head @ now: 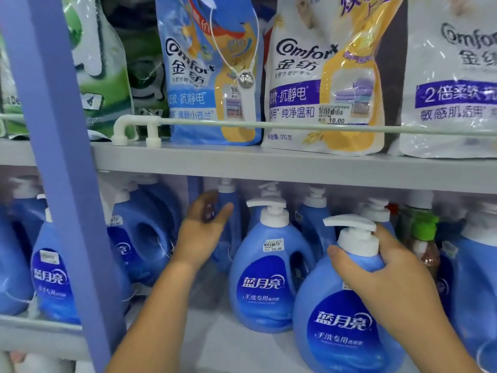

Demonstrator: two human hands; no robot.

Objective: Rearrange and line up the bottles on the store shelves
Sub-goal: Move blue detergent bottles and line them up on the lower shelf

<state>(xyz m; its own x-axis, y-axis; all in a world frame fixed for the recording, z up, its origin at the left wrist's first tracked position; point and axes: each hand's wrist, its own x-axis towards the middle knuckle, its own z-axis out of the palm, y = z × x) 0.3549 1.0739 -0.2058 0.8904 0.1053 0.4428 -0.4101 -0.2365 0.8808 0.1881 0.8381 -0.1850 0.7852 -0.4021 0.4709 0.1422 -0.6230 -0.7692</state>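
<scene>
Blue detergent pump bottles with white pumps fill the lower shelf. My right hand (376, 267) grips the neck of the front bottle (341, 319), thumb on its left side, fingers behind the pump. A second pump bottle (265, 281) stands upright just left of it. My left hand (203, 224) reaches deeper into the shelf with fingers extended, beside a narrow blue bottle (228, 211) at the back; whether it touches the bottle I cannot tell. A jug-shaped blue bottle (142, 238) with a handle hole stands left of that hand.
A purple upright post (64, 184) runs down the left. The grey upper shelf (269, 162) carries Comfort softener pouches (215, 71) behind a white rail (269, 125). A green-capped bottle (423, 238) stands at right among more blue bottles (478, 278).
</scene>
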